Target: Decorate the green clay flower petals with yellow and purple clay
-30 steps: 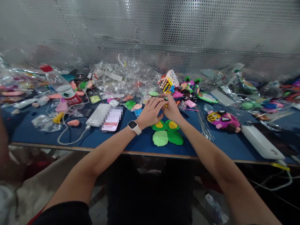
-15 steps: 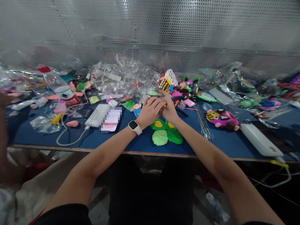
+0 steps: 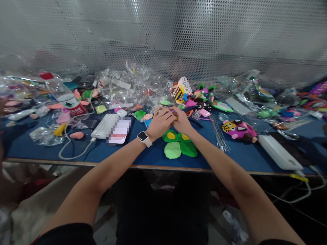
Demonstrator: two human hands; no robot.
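Note:
My left hand [image 3: 163, 121], with a white watch [image 3: 144, 138] on its wrist, is closed against my right hand [image 3: 182, 120]. Both sets of fingers are bent around a small piece of yellow clay [image 3: 176, 118], which shows only as a sliver between them. The rest of it is hidden. Just below the hands, flat on the table, lies a green clay butterfly shape [image 3: 187, 149]. One lower lobe is pale green, and yellow ovals mark its upper lobes.
A phone [image 3: 119, 131] and a white power bank [image 3: 104, 126] lie left, near a bottle [image 3: 73, 103]. Rightward are thin wires [image 3: 221, 137], a pink-and-yellow clay figure [image 3: 240, 130] and another white power bank [image 3: 279, 153]. Plastic bags [image 3: 143, 83] and clay figures [image 3: 182, 90] line the back.
My right hand's fingers, raised before, have bent down closer to my left hand. The yellow clay stays between the hands. The whole view has shifted slightly.

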